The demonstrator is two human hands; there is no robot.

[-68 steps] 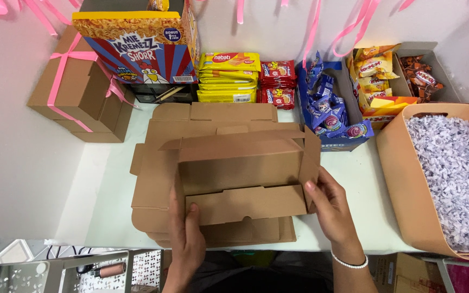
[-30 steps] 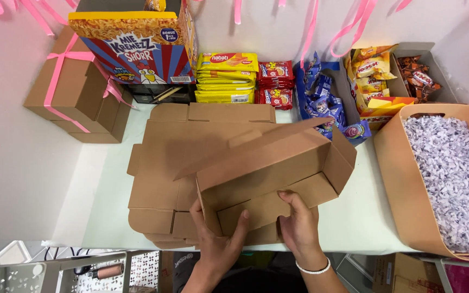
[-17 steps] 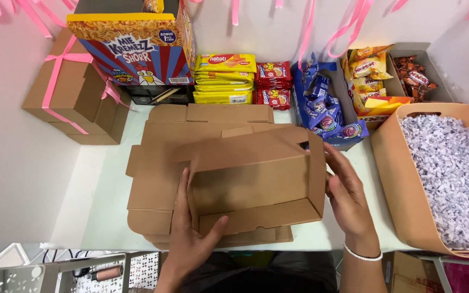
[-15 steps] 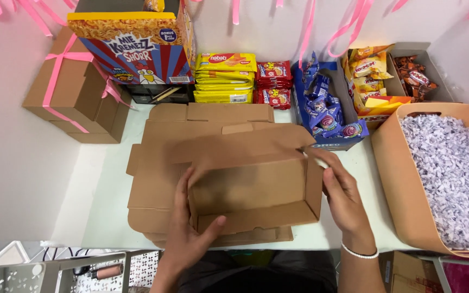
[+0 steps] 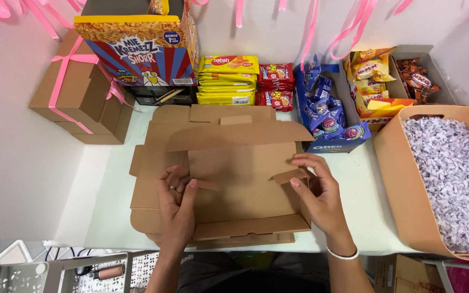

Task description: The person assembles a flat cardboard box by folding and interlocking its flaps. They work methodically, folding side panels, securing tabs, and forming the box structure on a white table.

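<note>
Two hands: left hand [image 5: 176, 205] pinches a side flap, right hand [image 5: 317, 191] presses the other, on one cardboard box [image 5: 240, 184]. Behind: yellow wafer packs [image 5: 227, 81], red packs [image 5: 276, 86], one ribboned carton [image 5: 80, 92].

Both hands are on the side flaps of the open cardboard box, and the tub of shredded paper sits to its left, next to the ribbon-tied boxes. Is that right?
Not quite. In the head view the tub of shredded paper sits to the right of the box, not the left; the ribbon-tied boxes are at the far left. The rest holds: the left hand and right hand are each on a side flap.
</note>
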